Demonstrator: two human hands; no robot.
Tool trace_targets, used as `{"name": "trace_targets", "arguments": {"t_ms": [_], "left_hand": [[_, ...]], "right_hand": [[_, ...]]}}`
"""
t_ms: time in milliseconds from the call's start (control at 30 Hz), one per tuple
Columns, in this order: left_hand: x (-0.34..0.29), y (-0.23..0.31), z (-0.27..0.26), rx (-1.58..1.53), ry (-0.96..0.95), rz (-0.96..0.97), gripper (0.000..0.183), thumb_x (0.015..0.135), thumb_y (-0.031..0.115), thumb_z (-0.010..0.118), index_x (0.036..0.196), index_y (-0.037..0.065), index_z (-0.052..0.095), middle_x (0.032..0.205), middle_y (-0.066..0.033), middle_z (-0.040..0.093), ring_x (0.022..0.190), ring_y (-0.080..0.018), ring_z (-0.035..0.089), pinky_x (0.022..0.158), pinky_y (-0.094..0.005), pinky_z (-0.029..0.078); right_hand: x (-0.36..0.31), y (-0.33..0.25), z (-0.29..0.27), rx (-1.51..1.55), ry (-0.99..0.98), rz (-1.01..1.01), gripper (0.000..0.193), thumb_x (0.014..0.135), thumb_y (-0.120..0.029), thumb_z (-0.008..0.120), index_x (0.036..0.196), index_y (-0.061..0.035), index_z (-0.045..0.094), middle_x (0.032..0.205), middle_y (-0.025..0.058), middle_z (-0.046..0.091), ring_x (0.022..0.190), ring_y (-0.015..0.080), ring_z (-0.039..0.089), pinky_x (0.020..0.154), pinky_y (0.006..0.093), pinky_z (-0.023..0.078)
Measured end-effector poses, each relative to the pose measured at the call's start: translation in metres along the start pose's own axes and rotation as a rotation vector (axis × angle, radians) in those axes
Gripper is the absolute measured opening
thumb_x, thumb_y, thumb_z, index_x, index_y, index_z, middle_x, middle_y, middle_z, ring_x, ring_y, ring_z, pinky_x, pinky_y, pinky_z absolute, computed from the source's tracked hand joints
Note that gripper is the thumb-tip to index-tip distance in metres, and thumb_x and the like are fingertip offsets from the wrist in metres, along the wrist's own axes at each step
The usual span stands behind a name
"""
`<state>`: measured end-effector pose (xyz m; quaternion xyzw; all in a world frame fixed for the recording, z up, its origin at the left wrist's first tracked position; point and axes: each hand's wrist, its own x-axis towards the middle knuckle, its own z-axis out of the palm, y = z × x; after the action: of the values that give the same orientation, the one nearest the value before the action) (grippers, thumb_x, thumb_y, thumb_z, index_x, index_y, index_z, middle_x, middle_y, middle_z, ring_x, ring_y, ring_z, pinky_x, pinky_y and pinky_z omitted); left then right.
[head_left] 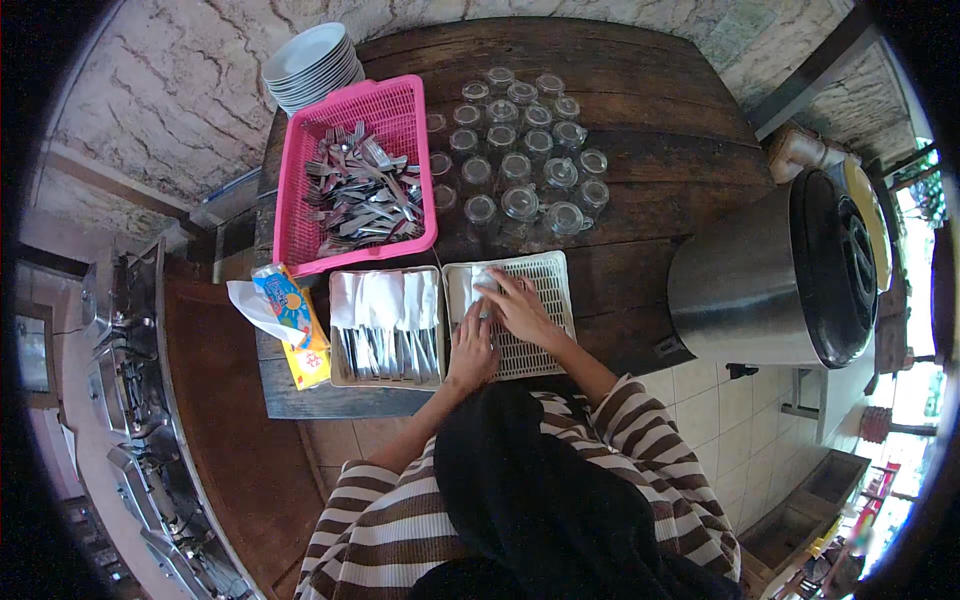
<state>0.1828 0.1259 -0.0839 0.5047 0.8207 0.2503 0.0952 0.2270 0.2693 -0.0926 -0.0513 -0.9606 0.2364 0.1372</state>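
Observation:
Both hands are inside the right-hand cream plastic basket [545,345], at the table's near edge. Near its left wall lies a white paper napkin [483,276], apparently wrapped round cutlery, which is mostly covered. My left hand [474,350] has its fingers closed at the lower part of this bundle. My right hand [522,308] reaches across from the right, its fingers stretched apart and touching the napkin. Just left stands a second cream basket [386,382], holding several napkin-topped cutlery bundles [385,315] side by side, metal ends toward me.
A pink basket [428,200] of loose forks and other cutlery [365,195] stands at the back left, beside stacked white plates [312,60]. Glass jars or mugs [520,203] fill the back middle. Tissue packs [295,315] lie left; a large steel pot [740,275] stands right.

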Motion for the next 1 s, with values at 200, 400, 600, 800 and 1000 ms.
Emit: {"name": "trace_targets", "arguments": {"t_ms": [200, 400, 600, 800, 1000], "left_hand": [[-0.002, -0.006, 0.016, 0.004, -0.348, -0.1, 0.082, 0.067, 0.025, 0.056, 0.124, -0.003, 0.004, 0.131, -0.0188, 0.008, 0.12, -0.026, 0.02, 0.096, -0.0439, 0.017], [-0.007, 0.001, -0.005, 0.046, -0.124, 0.023, 0.057, 0.067, 0.017, 0.052, 0.116, 0.0, 0.029, 0.122, -0.0171, 0.03, 0.11, -0.0285, 0.035, 0.09, -0.0434, 0.027], [-0.012, -0.011, -0.074, -0.501, -0.154, -0.194, 0.025, 0.072, 0.006, 0.05, 0.097, 0.002, 0.047, 0.091, -0.013, 0.054, 0.076, -0.0233, 0.055, 0.069, -0.0304, 0.042], [-0.006, -0.049, -0.122, -0.624, 0.123, -0.218, 0.024, 0.071, 0.0, 0.05, 0.094, -0.001, 0.048, 0.087, -0.0101, 0.056, 0.079, -0.0189, 0.054, 0.073, -0.0284, 0.04], [0.027, -0.118, -0.177, -0.261, 0.355, -0.066, 0.021, 0.071, 0.007, 0.052, 0.091, 0.0, 0.049, 0.088, -0.0156, 0.053, 0.083, -0.0291, 0.049, 0.073, -0.0343, 0.038]], "right_hand": [[0.004, 0.002, 0.005, 0.028, -0.016, 0.06, 0.034, 0.078, -0.018, 0.043, 0.112, -0.0141, 0.042, 0.116, 0.007, 0.038, 0.108, 0.0207, 0.035, 0.089, 0.0373, 0.022], [0.004, 0.003, -0.006, -0.043, 0.042, 0.154, 0.033, 0.079, -0.018, 0.044, 0.11, -0.0064, 0.042, 0.108, 0.0112, 0.043, 0.101, 0.0242, 0.042, 0.086, 0.0386, 0.028], [0.013, 0.002, -0.044, 0.389, 0.185, 0.294, 0.024, 0.075, -0.009, 0.05, 0.098, -0.0016, 0.046, 0.094, 0.0138, 0.05, 0.091, 0.027, 0.048, 0.077, 0.0324, 0.038], [0.069, -0.045, -0.066, 0.408, 0.102, 0.261, 0.019, 0.074, -0.011, 0.05, 0.092, -0.0042, 0.048, 0.086, 0.0103, 0.05, 0.084, 0.0249, 0.05, 0.072, 0.0335, 0.04], [0.164, -0.086, -0.04, -0.142, 0.203, 0.02, 0.027, 0.068, -0.012, 0.053, 0.093, -0.0059, 0.048, 0.085, 0.0094, 0.049, 0.086, 0.024, 0.047, 0.071, 0.0353, 0.039]]}}
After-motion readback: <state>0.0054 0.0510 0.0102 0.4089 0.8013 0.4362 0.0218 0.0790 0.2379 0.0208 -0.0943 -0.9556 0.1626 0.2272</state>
